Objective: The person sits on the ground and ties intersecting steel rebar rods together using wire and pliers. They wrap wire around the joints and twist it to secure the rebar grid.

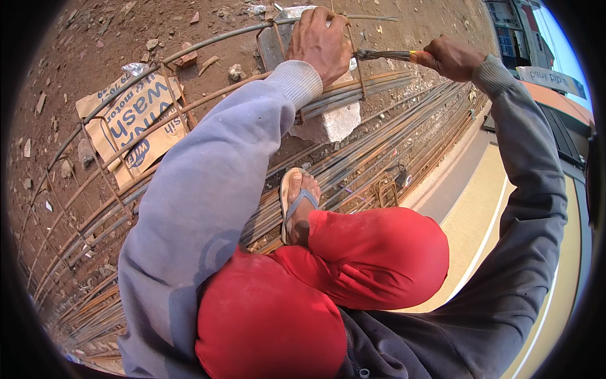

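Note:
A long rebar cage (218,35), made of lengthwise steel bars and bent stirrups, curves across the view from the lower left to the top. My left hand (319,45) grips it near its end, fingers curled over the upper bar. In my right hand (452,59) is a pair of pincers (386,55) with an orange-yellow grip. Their dark jaws touch or nearly touch the end stirrup (358,66), close to my left fingers; any tie wire there is too small to make out. Beneath this end of the cage lies a pale stone block (331,124).
Loose rebar rods (378,142) lie in a bundle under my sandalled foot (300,199). A printed brown paper sack (132,123) is on the dirt under the cage. Small bent stirrups (387,190) sit by a concrete edge (450,166). A brick piece (186,56) rests left of my hand.

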Available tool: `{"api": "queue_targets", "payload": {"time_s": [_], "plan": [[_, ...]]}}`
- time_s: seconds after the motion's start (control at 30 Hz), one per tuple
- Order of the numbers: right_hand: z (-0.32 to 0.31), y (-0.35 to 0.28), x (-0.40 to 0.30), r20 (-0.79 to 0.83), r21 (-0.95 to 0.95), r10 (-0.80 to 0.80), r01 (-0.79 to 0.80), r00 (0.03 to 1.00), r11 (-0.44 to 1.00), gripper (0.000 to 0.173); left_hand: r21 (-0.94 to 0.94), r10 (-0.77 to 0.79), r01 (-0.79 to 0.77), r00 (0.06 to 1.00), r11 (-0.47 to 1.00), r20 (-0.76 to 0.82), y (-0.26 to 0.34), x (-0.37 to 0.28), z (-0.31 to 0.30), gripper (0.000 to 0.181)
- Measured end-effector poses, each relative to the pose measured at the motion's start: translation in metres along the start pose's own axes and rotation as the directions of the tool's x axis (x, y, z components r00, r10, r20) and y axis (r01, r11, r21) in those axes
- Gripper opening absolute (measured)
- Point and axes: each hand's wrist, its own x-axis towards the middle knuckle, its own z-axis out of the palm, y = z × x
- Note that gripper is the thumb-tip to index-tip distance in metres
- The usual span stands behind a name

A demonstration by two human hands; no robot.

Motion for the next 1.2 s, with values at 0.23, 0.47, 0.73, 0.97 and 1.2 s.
{"api": "queue_targets", "payload": {"time_s": [0.23,0.47,0.73,0.97,1.2], "plan": [[-0.013,-0.016,-0.004,-0.058,-0.007,-0.005,0.004,0.998,1.000,0.067,-0.533,0.147,0.806,0.512,0.259,0.846,0.083,0.021,-0.033,0.049],[-0.017,-0.020,-0.010,-0.091,0.043,0.010,-0.006,0.996,0.999,0.065,0.048,-0.087,0.275,0.131,0.960,0.988,0.106,0.061,-0.025,0.024],[-0.013,-0.029,-0.021,-0.193,-0.003,0.017,-0.018,0.981,1.000,0.059,-0.196,-0.191,0.288,0.895,0.937,0.403,0.087,0.056,-0.009,0.101],[-0.011,-0.035,-0.020,-0.067,-0.026,0.096,-0.098,0.993,0.995,0.046,-0.400,-0.286,0.254,0.958,0.880,-0.020,0.109,0.038,0.045,0.105],[0.011,-0.043,-0.031,-0.312,-0.220,0.057,-0.130,0.948,0.967,0.037,-0.437,-0.155,0.075,0.976,0.896,-0.151,0.118,0.029,0.061,0.025]]}}
